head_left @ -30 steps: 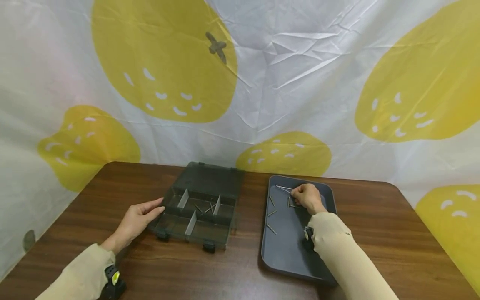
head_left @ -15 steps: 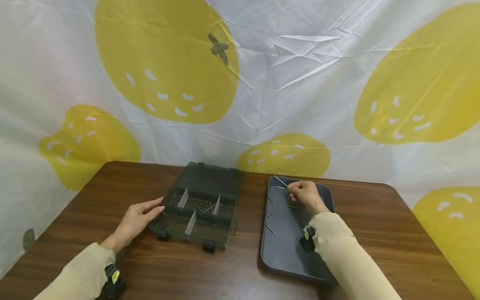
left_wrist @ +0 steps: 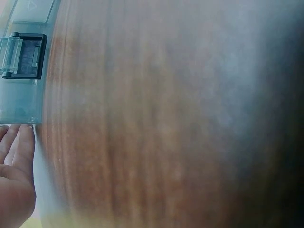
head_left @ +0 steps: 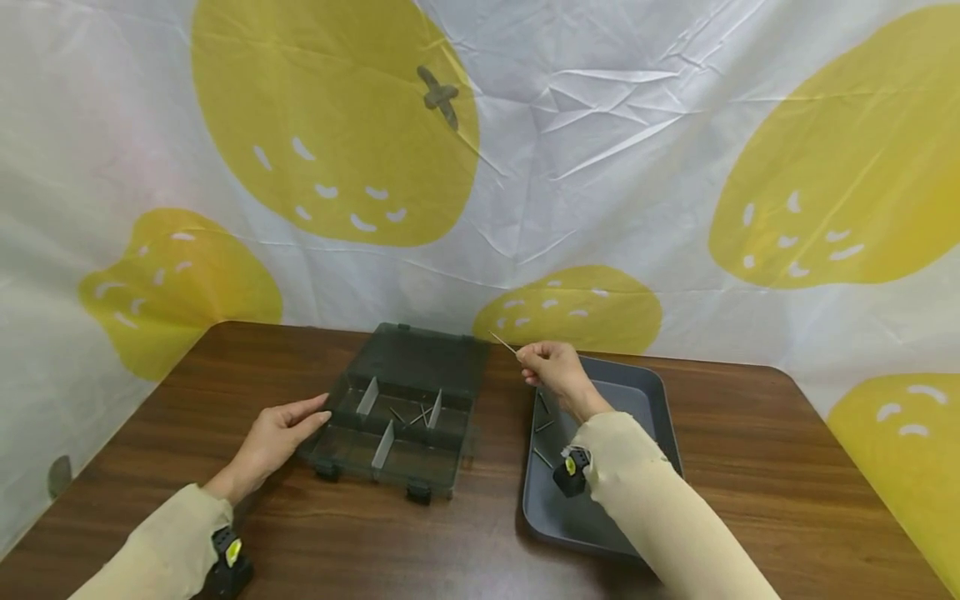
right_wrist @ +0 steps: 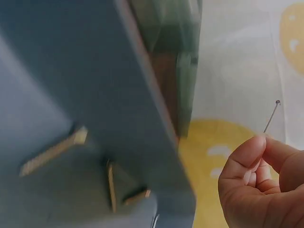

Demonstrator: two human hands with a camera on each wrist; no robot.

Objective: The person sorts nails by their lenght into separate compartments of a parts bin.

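Observation:
Between thumb and forefinger, my right hand [head_left: 557, 372] pinches a thin silver nail [head_left: 502, 342] over the left rim of the grey tray [head_left: 528, 496]. In the right wrist view the nail [right_wrist: 271, 116] points up from the fingertips, its small head free. My left hand [head_left: 270, 442] rests with straight fingers against the left side of a dark clear compartment box [head_left: 420, 358], whose lid lies back. The left wrist view shows the fingertips [left_wrist: 26, 135] right at the box's end wall. Several thin fasteners [head_left: 420, 415] lie in the box's back middle compartment.
In the tray lie several brass-coloured screws [right_wrist: 54, 151], partly hidden by the right arm in the head view. Upright dividers [head_left: 382, 446] split the box. Black latches [head_left: 418, 492] jut from its front. A patterned cloth [head_left: 525, 167] hangs behind the wooden table [head_left: 337, 550].
My right hand has lifted the nail out of the tray's back and carried it left, towards the box. The left hand has stayed at the box's side.

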